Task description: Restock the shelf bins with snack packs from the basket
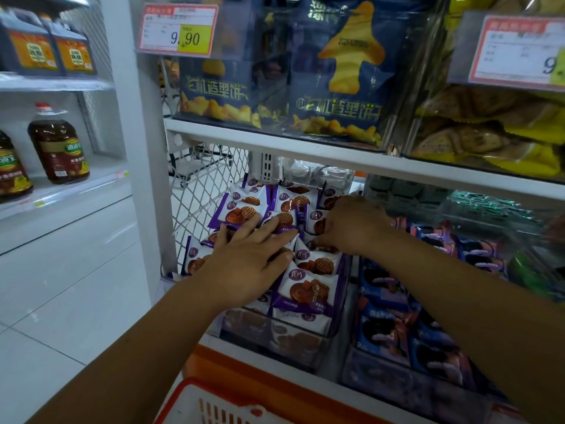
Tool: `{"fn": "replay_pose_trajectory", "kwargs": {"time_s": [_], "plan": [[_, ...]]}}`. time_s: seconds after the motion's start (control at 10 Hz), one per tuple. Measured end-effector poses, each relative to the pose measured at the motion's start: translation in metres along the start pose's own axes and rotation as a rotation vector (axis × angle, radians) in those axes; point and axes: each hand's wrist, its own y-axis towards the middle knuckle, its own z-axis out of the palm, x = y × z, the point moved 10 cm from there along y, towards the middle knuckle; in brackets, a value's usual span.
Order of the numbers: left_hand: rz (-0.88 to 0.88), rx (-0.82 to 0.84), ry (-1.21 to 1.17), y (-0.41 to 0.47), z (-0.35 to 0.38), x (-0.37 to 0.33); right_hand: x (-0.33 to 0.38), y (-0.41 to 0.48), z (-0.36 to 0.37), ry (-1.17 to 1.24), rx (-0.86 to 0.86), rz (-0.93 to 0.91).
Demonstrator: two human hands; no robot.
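Showing only its near rim at the bottom of the view, the red basket (195,399) is sitting closest to the person, and I cannot tell if any packs are lying inside, because only a small pale part of its inside is visible. Just behind it, the clear bin (244,328) is already holding many purple-and-white snack packs (308,290), which are piling above its front wall and reaching back to its rear edge. The left hand (244,264) is lying flat on the packs near the bin's left side, fingers straight and spread, pressing them down and holding nothing. The right hand (351,224) is reaching further, toward the rear right corner of the bin. Its fingers are bending down among the packs, but their tips are hidden, so I cannot tell whether it is gripping one. In my judgement this bin is nearly full and the person is only arranging the pile. The neighbouring bin of blue packs (397,316) is also looking stocked. Above, dark blue biscuit bags (333,87) are filling the upper shelf (244,137).
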Motion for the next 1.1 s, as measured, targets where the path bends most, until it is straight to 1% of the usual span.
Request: {"fn": "replay_pose_trajectory", "kwargs": {"time_s": [0.1,0.2,0.3,0.4,0.5,0.6,0.7,0.8,0.9,1.0,1.1], "plan": [[-0.004,-0.031,-0.004,-0.002,-0.004,0.000,0.001,-0.002,-0.003,0.045,0.003,0.022],[-0.019,-0.104,0.035,-0.009,-0.014,0.009,0.011,-0.026,-0.018,0.105,-0.106,-0.050],[-0.059,-0.094,0.098,-0.016,-0.014,0.020,0.034,-0.050,-0.007,0.087,0.012,-0.163],[-0.110,-0.046,0.158,-0.019,-0.007,0.026,0.052,-0.071,0.028,-0.039,0.256,-0.183],[-0.118,-0.050,0.146,-0.020,-0.006,0.026,0.050,-0.068,0.032,-0.052,0.298,-0.137],[-0.134,-0.091,0.103,-0.022,-0.010,0.026,0.055,-0.065,0.017,0.026,0.220,-0.103],[-0.159,-0.087,0.086,-0.021,-0.010,0.025,0.068,-0.062,0.009,0.070,0.099,-0.135],[-0.172,-0.053,0.133,-0.021,-0.005,0.018,0.076,-0.059,0.015,0.032,0.093,-0.111],[-0.179,-0.054,0.101,-0.026,-0.007,0.011,0.072,-0.064,0.012,0.080,0.078,-0.082],[-0.153,-0.069,0.030,-0.041,-0.017,-0.011,0.073,-0.087,-0.005,0.277,-0.032,-0.116],[-0.091,-0.058,-0.123,-0.053,-0.018,-0.029,0.071,-0.109,-0.013,0.436,-0.060,-0.160]]}}
